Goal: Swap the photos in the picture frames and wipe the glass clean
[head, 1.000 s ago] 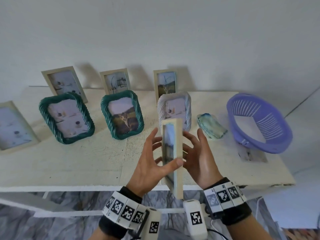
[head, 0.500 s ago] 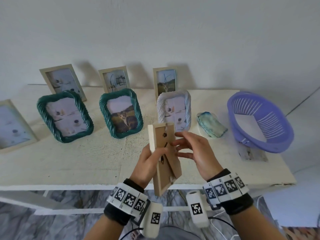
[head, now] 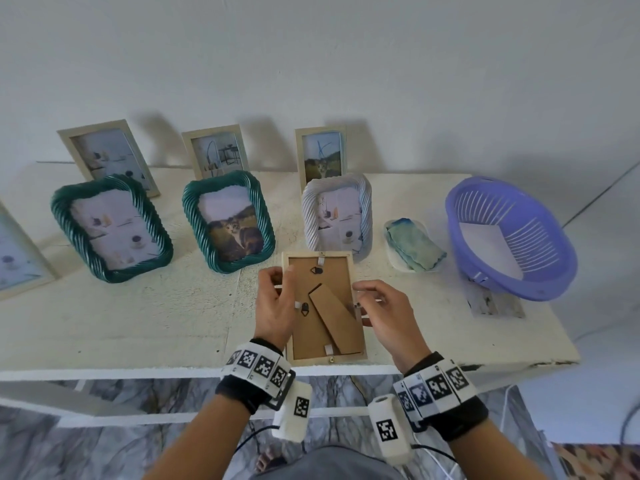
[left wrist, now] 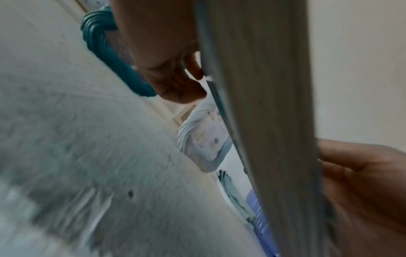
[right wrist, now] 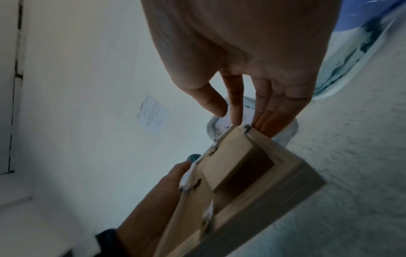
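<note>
I hold a pale wooden picture frame (head: 329,271) over the table's front edge, its brown backing and stand leg (head: 336,320) facing me. My left hand (head: 277,303) grips the frame's left edge, thumb on the back. The fingertips of my right hand (head: 363,304) touch the right edge by a small clip. In the right wrist view the right hand (right wrist: 228,114) has fairly straight fingers against the frame (right wrist: 252,173), the thumb apart from it. The left wrist view shows the frame (left wrist: 263,104) edge-on. A folded blue-green cloth (head: 414,249) lies on a white dish.
Two green twisted frames (head: 110,230) (head: 228,223) and a white twisted frame (head: 337,216) stand mid-table. Wooden frames (head: 107,157) lean on the wall behind. A purple basket (head: 512,237) sits at the right, a loose photo (head: 491,303) beside it.
The wooden frame has turned from edge-on to back-side facing me. My right hand has moved from behind it to its right edge; my left hand has kept hold.
</note>
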`<state>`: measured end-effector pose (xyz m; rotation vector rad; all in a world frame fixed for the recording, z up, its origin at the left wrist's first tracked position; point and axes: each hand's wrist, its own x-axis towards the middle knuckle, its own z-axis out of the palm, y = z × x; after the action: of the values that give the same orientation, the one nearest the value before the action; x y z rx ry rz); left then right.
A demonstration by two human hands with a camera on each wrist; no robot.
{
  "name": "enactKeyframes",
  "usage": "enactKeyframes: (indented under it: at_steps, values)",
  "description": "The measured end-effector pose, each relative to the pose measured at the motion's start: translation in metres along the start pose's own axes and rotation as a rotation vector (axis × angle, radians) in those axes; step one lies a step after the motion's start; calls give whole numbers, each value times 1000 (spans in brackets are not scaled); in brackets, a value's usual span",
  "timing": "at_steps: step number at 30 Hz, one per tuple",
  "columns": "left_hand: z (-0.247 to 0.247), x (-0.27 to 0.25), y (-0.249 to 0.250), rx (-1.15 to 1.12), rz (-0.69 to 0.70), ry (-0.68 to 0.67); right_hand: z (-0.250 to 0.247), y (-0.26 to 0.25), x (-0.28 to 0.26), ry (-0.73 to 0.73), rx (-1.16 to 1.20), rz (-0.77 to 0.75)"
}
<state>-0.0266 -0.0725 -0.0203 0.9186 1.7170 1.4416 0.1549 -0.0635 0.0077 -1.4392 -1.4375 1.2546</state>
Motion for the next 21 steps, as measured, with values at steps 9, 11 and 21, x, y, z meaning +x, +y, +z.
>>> enactKeyframes:
  at_steps: [9, 11, 21]
  values:
    - [23, -2, -37, 294, -21, 182, 7, 42, 5, -21, -291, -63]
    - [23, -2, -37, 369, -16, 156, 6, 45, 6, -19, -329, -81]
    - [9, 0, -44, 613, 125, -102, -6, 62, 9, -4, -505, -229]
